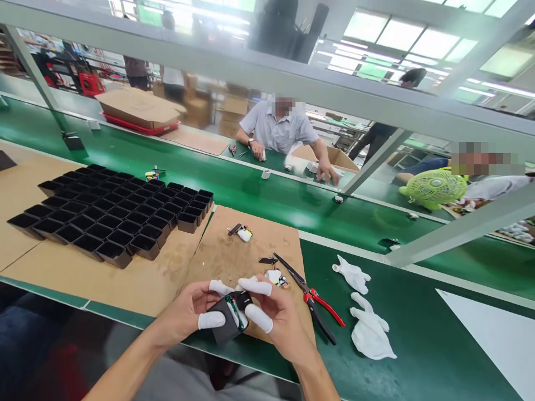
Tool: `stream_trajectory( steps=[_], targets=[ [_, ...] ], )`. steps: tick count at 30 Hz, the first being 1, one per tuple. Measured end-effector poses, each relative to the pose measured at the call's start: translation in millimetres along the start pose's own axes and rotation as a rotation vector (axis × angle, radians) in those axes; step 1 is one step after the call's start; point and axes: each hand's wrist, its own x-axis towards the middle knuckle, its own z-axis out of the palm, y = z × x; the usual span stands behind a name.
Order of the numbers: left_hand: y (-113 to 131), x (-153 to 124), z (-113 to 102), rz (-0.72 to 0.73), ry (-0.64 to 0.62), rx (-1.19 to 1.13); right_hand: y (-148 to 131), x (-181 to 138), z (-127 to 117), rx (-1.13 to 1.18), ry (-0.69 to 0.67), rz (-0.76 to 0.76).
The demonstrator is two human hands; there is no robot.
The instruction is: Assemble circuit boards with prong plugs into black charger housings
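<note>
My left hand [188,312], with white finger cots on its fingertips, grips a black plastic case [228,329] near the bench's front edge. Inside the case's open end sits a green-edged circuit board with a white part [237,313]. Between the cot-covered fingertips of my right hand [273,312] is a small black piece [242,299] at that opening. Just beyond lie a small electronic assembly [276,277] and long-nosed pliers [311,295] with red and black handles. Another assembly [244,232] rests farther out on the cardboard [217,245].
Many black open boxes [112,211] stand in rows at left. Two white gloves [371,328] lie on the green bench at right. Beyond runs a green conveyor [251,195] with small parts. Across it sits a co-worker [284,128]; a green fan [437,188] stands farther right.
</note>
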Motion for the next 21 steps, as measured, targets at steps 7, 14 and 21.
stream_trajectory(
  steps=[7, 14, 21],
  targets=[
    [-10.9, 6.6, 3.7, 0.09, 0.144, 0.165, 2.7, -12.5, 13.4, -0.213, 0.197, -0.102],
    [-21.9, 8.9, 5.4, 0.137, 0.212, 0.253, 23.9, -17.3, 15.0, -0.479, 0.219, -0.249],
    [-40.9, 6.4, -5.6, 0.152, 0.167, 0.252, 56.5, -24.9, 23.3, -0.473, 0.403, -0.339]
  ],
)
